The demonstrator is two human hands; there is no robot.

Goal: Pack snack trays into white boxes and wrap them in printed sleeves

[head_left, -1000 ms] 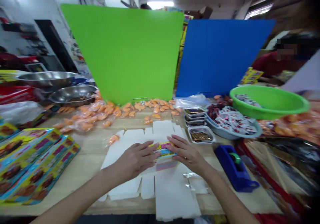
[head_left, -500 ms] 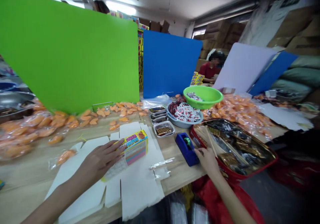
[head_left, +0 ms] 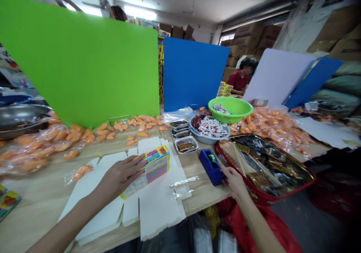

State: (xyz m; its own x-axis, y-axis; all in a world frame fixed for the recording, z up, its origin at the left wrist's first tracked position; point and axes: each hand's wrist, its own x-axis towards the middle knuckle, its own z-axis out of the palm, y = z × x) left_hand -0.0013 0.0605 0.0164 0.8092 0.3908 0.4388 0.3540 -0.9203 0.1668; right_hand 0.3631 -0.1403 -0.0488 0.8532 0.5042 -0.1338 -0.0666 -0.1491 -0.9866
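White card point(head_left: 158, 211) and a printed box point(head_left: 155, 168) could be knocked askew by the open grip of the left hand point(head_left: 121, 178); the grip of the right hand point(head_left: 234, 181), beside the tape dispenser point(head_left: 211, 166), is unclear.

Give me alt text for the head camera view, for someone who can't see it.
A person's left hand rests on a colourful printed box on white card, while the right hand sits between a blue tape dispenser and a red-rimmed tray.

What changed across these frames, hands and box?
The right hand let go of the small printed box and moved right, ending beside the blue tape dispenser at the red tray's rim. The view swung right too. The left hand stayed on the box, and the white cardboard sheet stayed flat.
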